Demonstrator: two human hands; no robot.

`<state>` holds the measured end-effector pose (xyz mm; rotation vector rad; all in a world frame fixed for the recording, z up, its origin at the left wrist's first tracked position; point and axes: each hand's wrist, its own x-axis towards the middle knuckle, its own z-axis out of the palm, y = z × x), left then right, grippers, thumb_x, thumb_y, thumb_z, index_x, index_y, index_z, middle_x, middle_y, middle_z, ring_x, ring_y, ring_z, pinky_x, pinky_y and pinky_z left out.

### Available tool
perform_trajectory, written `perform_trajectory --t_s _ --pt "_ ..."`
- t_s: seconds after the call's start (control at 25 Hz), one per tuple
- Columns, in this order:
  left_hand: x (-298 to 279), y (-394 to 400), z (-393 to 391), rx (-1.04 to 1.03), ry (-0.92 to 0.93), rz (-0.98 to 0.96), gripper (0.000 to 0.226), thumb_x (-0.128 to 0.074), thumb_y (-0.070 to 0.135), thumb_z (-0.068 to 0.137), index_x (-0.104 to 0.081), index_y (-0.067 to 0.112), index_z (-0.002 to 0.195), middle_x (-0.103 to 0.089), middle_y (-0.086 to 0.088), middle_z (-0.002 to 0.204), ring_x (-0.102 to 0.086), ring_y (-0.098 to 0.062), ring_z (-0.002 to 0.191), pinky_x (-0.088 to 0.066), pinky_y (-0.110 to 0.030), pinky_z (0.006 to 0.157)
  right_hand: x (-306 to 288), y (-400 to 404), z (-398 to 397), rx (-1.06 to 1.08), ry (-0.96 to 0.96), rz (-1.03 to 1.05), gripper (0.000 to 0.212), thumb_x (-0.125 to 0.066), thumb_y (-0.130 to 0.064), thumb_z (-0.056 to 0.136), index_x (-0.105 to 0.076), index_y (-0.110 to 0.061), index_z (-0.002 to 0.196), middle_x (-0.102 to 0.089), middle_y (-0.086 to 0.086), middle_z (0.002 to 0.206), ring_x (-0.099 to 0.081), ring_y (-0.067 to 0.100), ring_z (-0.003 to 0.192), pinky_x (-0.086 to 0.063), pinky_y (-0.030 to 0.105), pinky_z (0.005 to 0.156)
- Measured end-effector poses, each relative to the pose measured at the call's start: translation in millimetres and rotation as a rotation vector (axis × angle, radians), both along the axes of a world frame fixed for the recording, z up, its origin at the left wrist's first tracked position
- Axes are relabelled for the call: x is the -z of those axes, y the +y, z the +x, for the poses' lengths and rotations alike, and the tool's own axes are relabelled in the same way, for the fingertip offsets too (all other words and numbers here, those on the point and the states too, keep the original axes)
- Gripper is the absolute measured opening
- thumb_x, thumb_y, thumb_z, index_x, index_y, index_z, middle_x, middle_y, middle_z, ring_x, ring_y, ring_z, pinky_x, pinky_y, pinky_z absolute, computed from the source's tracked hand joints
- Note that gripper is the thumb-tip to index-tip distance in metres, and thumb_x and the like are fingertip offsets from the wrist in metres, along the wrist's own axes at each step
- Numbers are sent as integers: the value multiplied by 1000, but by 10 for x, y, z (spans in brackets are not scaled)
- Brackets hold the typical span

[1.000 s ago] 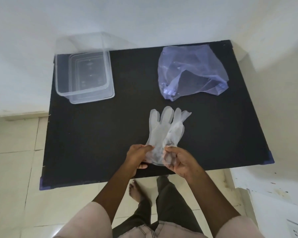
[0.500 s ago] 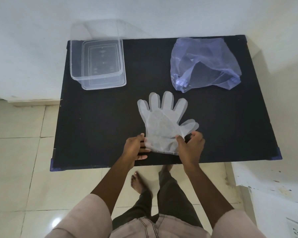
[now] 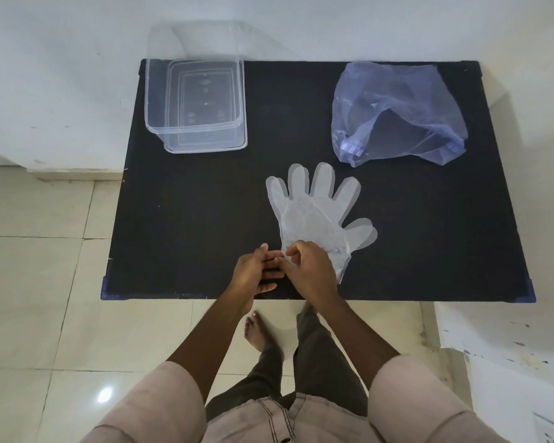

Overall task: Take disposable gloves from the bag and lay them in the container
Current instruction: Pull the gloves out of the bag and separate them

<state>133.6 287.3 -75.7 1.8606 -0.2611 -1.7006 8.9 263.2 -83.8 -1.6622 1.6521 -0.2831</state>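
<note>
- The table (image 3: 205,219), a black top, took up most of the view, set against a white wall (image 3: 61,75) at its far edge, with pale floor tiles (image 3: 29,282) to the left and near side.
- The bag (image 3: 397,107), thin bluish plastic, lay crumpled at the far right of the table; whether more gloves were inside could not be told.
- The container (image 3: 160,123), clear plastic, sat at the far left corner with nothing visible in it, so by my reading no glove had been laid there yet.
- The gloves (image 3: 314,215), clear and flat on the table near the middle, fingers spread toward the far side, looked like two stacked layers, well apart from the container.
- The right hand (image 3: 311,270) was closed in a pinch on the near left corner of the cuff.
- The left hand (image 3: 253,270) sat just beside it, fingers loosely curled and touching that same edge; whether it actually gripped the plastic, I cannot tell.
- Judged from this, the work was early: gloves out of the bag, apparently being peeled apart, the carry to the container left to do.
- Nothing stood on the bare table between gloves and container; a bare foot (image 3: 256,330) showed below the near edge.
</note>
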Motion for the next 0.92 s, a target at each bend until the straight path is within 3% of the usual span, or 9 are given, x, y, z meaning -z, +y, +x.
perform_trajectory --t_s 0.12,0.24,0.44,0.56,0.68,0.76,0.84,0.92 --pt "-2 -5 2 17 12 5 39 -43 38 100 -76 17 96 -78 -4 95 -71 -21 89 -54 -39 84 2 -50 38 69 -24 17 13 -63 -24 90 -69 -13 89 -72 4 87 -61 11 75 -48 24 72" --pt "-5 -13 -24 53 16 15 28 -55 35 94 -75 16 98 -78 -5 94 -69 -20 82 -54 -36 73 -13 -110 30 242 -187 157 17 -64 -14 88 -64 -13 70 -66 1 69 -56 6 63 -42 22 64" --pt "25 -58 -111 62 -59 47 21 -65 29 88 -73 13 98 -77 -5 88 -68 -16 70 -52 -29 59 -16 -176 -22 440 -364 440 14 -60 -3 85 -68 -7 75 -68 6 74 -62 18 69 -52 28 64" --pt "73 -67 -118 50 -179 62 13 -63 20 88 -74 13 92 -76 -7 87 -67 -15 66 -51 -27 56 -20 -237 -63 479 -349 425 21 -57 -6 90 -64 -9 71 -62 9 75 -56 18 67 -50 27 64" --pt "81 -54 -67 47 -242 42 12 -62 18 89 -73 14 89 -74 -7 87 -66 -15 67 -52 -27 57 -38 -280 -132 480 -323 336 27 -56 -9 92 -61 -18 68 -60 2 73 -55 14 69 -48 23 65" --pt "62 5 -36 176 -432 -76 14 -61 16 90 -72 13 99 -73 -6 96 -66 -15 78 -54 -28 67 -42 -293 -176 457 -302 295 26 -56 -11 93 -60 -19 69 -59 0 75 -57 15 75 -50 23 72" --pt "62 137 -53 411 -860 -388 25 -63 17 88 -65 13 113 -67 -6 113 -62 -19 99 -53 -35 86 -28 -311 -195 434 -286 287 17 -57 -12 93 -64 -13 78 -64 4 83 -60 19 83 -54 29 82" --pt "75 272 -149 703 -1083 -679 44 -61 26 87 -54 15 129 -58 -11 133 -54 -29 122 -42 -45 104 -14 -323 -188 408 -264 287 12 -57 -14 94 -67 -9 89 -67 7 93 -62 21 92 -53 34 93"
